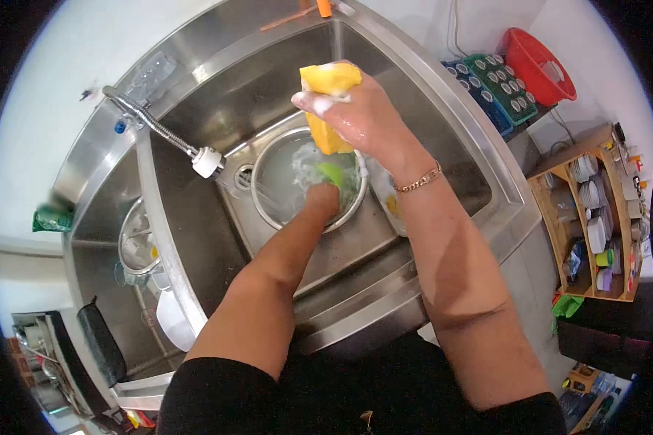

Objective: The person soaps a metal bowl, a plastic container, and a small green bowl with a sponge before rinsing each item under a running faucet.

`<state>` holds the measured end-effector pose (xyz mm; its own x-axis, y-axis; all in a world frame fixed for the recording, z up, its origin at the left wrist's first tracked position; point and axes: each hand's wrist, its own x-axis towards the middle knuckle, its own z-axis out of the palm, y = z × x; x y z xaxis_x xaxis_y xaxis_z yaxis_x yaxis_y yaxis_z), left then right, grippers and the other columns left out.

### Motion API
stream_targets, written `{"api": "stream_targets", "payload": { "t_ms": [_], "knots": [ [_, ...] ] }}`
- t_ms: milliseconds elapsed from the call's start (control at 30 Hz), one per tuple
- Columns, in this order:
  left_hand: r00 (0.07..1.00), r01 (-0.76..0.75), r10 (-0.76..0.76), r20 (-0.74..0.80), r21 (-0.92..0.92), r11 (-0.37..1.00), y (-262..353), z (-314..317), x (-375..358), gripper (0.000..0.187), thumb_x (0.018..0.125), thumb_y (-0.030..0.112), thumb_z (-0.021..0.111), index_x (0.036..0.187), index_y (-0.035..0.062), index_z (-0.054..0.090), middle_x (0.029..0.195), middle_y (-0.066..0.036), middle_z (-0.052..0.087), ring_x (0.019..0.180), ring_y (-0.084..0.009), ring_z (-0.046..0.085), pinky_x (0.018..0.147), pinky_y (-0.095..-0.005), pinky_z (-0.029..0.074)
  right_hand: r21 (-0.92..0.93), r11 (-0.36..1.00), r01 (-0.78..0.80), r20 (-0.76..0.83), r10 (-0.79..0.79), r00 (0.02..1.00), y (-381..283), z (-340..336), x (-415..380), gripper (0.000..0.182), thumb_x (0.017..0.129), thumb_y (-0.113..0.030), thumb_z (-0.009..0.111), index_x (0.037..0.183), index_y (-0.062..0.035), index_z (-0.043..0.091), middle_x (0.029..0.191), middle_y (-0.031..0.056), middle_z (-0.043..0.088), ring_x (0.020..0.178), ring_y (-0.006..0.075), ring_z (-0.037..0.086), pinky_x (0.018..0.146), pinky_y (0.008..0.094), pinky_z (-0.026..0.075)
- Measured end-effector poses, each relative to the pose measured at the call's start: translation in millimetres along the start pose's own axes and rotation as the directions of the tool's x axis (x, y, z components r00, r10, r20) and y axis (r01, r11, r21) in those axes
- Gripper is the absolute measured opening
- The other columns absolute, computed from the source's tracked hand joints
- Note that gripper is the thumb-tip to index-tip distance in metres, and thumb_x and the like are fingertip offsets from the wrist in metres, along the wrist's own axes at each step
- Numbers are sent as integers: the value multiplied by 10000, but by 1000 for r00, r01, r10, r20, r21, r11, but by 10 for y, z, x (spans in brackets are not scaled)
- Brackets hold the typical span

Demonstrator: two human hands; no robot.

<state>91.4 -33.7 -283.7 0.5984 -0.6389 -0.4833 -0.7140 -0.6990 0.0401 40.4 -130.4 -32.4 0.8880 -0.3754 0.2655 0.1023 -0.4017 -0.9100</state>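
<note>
A yellow sponge (328, 135) with white suds on it is squeezed in my right hand (359, 112), raised above the far side of the basin. My left hand (323, 197) reaches down into a round metal basin (260, 196) of cloudy, sudsy water. At its fingers is a bright green thing (330, 172), partly under the water, whose kind I cannot tell. Beside the basin, partly behind my right forearm, stands a clear container (387, 197) with something yellowish in it.
A flexible faucet (207, 161) sprays water toward the basin from the left. Across the sink divider (168, 239), the left bowl holds a metal colander (132, 235) and a white dish (174, 322). A red basket (533, 69) and a wooden dish shelf (588, 217) stand at the right.
</note>
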Motion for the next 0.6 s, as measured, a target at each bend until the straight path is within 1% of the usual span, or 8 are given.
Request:
{"api": "stream_targets", "payload": {
  "t_ms": [33, 100, 200, 333, 400, 500, 533, 600],
  "knots": [
    [1000, 1, -1, -2, -1, 1000, -17, 39, -2, 279, 735, 224, 524, 910, 40, 640, 963, -168, 612, 919, -305, 590, 821, -377, 460, 0, 1000, 2, 1, -2, 1000, 5, 2, 1, 426, 674, -335, 685, 953, -44, 547, 916, 152, 613, 879, 291, 590, 768, 347, 450],
    [994, 95, -108, -23, -327, 940, -61, 14, -53, 265, 752, 203, 507, 918, 38, 632, 978, -153, 610, 920, -299, 589, 805, -378, 465, 52, 998, 19, 19, -20, 1000, 23, -6, 18, 427, 678, -329, 684, 962, -44, 544, 913, 151, 612, 872, 287, 591, 766, 343, 451],
    [940, 215, -302, -159, -412, 886, -151, -212, -189, 245, 755, 200, 506, 889, 45, 641, 984, -168, 606, 935, -285, 587, 809, -378, 459, 88, 996, 13, 21, -15, 1000, 7, -17, 44, 427, 681, -324, 683, 967, -42, 541, 914, 151, 612, 865, 282, 594, 764, 336, 451],
    [973, 188, -214, -87, -241, 952, -173, -476, -444, 314, 740, 231, 557, 990, 45, 596, 1015, -168, 595, 978, -286, 566, 840, -381, 441, 107, 994, 21, 71, -29, 997, -88, 16, -27, 422, 683, -324, 682, 961, -39, 541, 906, 151, 614, 859, 285, 595, 757, 334, 453],
    [844, 42, -126, -521, -170, 984, -123, -560, -549, 505, 722, 241, 604, 1156, 22, 468, 1085, -176, 558, 1022, -298, 533, 882, -377, 415, 56, 993, 106, 44, -108, 993, -100, 36, -53, 421, 684, -328, 680, 951, -34, 541, 897, 152, 616, 853, 288, 595, 751, 338, 454],
    [727, 111, -49, -685, 47, 993, -365, -375, -304, 677, 707, 243, 638, 1252, -8, 325, 1156, -189, 506, 1040, -317, 510, 906, -370, 398, 17, 997, 78, 64, -79, 995, -103, 41, -55, 420, 684, -330, 679, 947, -33, 539, 896, 155, 616, 854, 289, 595, 752, 344, 453],
    [728, 103, -49, -684, 39, 994, -409, -374, -238, 677, 707, 243, 638, 1252, -8, 325, 1156, -189, 506, 1040, -317, 510, 906, -370, 398, 7, 997, 74, 66, -74, 995, -100, 44, -50, 420, 684, -330, 679, 947, -33, 539, 896, 155, 616, 854, 289, 595, 752, 344, 453],
    [961, 156, -227, -160, -364, 918, -471, -338, -120, 715, 715, 246, 625, 1284, -10, 276, 1169, -209, 493, 1059, -334, 496, 907, -361, 398, -17, 995, 98, 67, -97, 993, -85, 46, -47, 424, 681, -337, 680, 946, -38, 539, 897, 156, 616, 859, 293, 595, 758, 348, 452]
  ]
}}
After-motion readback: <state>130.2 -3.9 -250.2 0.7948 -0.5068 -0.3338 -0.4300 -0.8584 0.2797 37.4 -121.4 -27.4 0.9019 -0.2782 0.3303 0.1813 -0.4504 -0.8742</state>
